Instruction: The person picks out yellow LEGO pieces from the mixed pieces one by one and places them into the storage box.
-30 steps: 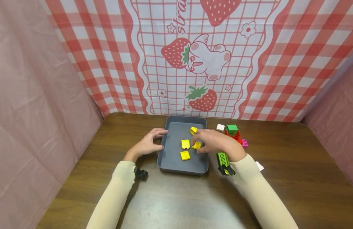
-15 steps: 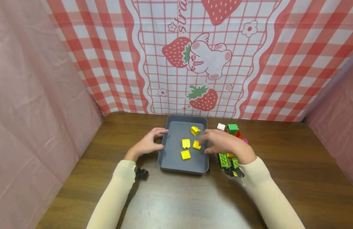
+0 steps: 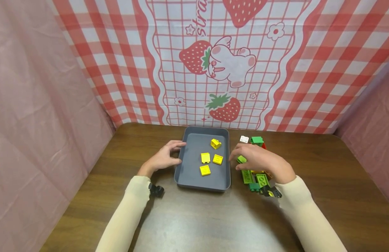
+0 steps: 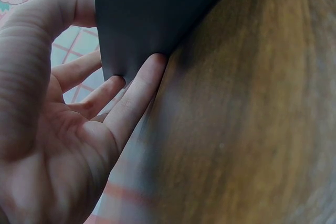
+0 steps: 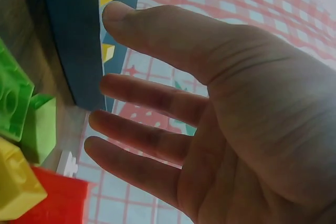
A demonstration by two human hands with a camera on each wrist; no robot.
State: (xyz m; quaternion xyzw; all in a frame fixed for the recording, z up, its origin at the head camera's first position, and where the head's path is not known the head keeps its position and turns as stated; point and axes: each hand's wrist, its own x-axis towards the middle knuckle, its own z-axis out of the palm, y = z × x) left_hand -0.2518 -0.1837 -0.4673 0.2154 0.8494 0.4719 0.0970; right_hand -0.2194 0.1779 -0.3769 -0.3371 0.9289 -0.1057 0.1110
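Observation:
A dark grey rectangular tray (image 3: 194, 180) holds several yellow toy bricks (image 3: 205, 170) lying apart on its floor. My left hand (image 3: 162, 158) is at the tray's left side. In the left wrist view, the extended fingers (image 4: 139, 90) of that hand touch the tray's outer wall (image 4: 139, 19). Just beyond the right rim hovers my right hand (image 3: 257, 158), its fingers spread and nothing between them. In the right wrist view, its thumb overlaps the tray's edge (image 5: 79, 40); whether they touch cannot be told. Green bricks (image 3: 262, 180) lie under and near the right hand.
Right of the tray lies a loose group of bricks, including a white brick (image 3: 244, 139), a dark green brick (image 3: 257, 140) and a red one (image 5: 58, 198), partly hidden by my right arm. A checked strawberry cloth (image 3: 226, 70) hangs behind the wooden table (image 3: 194, 224).
My right hand has moved right, from above the yellow bricks to outside the tray's right rim, leaving them inside. The left hand has stayed at the tray's left side.

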